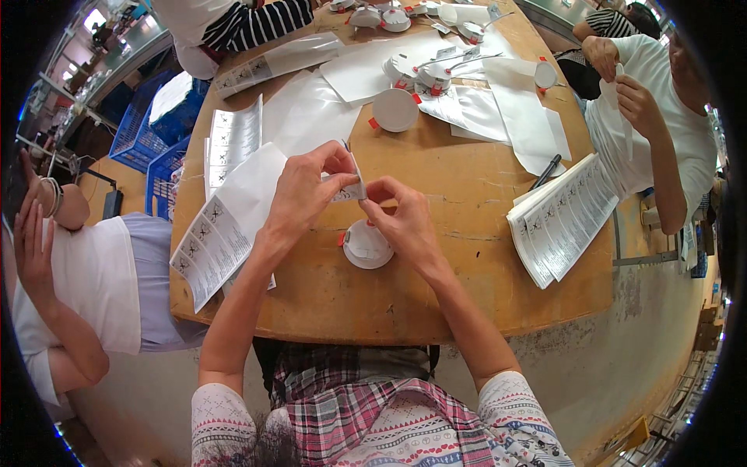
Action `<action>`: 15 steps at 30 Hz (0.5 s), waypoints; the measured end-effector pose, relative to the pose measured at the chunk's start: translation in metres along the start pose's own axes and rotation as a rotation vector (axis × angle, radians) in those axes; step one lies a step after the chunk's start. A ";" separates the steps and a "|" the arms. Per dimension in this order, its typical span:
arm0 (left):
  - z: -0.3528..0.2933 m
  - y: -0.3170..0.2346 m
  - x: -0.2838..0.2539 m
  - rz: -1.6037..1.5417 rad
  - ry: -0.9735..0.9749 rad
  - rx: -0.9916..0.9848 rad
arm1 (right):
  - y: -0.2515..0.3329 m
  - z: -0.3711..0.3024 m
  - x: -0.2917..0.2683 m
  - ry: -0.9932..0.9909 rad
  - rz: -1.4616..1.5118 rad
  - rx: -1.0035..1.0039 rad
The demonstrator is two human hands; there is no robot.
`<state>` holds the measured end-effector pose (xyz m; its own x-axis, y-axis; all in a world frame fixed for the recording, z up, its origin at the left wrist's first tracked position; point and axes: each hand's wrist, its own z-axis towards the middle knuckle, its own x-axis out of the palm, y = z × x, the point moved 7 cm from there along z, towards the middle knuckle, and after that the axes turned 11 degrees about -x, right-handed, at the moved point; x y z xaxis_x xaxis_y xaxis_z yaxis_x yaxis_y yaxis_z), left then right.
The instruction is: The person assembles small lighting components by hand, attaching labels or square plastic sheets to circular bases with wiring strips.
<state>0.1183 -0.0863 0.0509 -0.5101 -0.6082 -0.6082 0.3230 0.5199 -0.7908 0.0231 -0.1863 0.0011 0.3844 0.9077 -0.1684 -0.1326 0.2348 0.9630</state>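
Observation:
My left hand (307,191) pinches a small white printed label (348,189) between thumb and fingers, above the near half of the table. On the right, my right hand (406,222) has thumb and forefinger pressed together at the label's lower right edge. Just below the hands, a round white fitting (368,247) with red tabs lies on the wooden table (436,300); my right fingers partly cover its edge. Beside my left forearm lies a sheet of printed labels (208,240), partly curled.
A stack of printed sheets (562,219) and a black pen (546,171) lie to the right. More white fittings (395,110) and loose sheets (311,109) cover the far side. Co-workers sit around the table; one person's hands (634,97) hold a white strip. Blue crates (140,128) stand left.

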 end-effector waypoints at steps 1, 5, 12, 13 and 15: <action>0.000 -0.003 0.001 -0.032 0.038 0.004 | 0.001 0.003 0.000 -0.010 0.084 -0.040; -0.001 -0.010 0.000 -0.098 0.084 0.041 | 0.009 0.011 -0.003 0.074 0.266 0.005; 0.000 -0.020 0.004 -0.104 0.143 0.050 | 0.028 0.052 -0.019 0.043 0.236 -0.106; 0.000 -0.020 0.005 -0.110 0.136 0.037 | 0.025 0.056 -0.018 0.040 0.236 -0.106; 0.000 -0.020 0.006 -0.115 0.130 0.024 | 0.022 0.060 -0.014 0.075 0.144 -0.179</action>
<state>0.1093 -0.1002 0.0629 -0.6434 -0.5791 -0.5007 0.2749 0.4357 -0.8571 0.0692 -0.2148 0.0377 0.2817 0.9580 -0.0534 -0.3434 0.1526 0.9267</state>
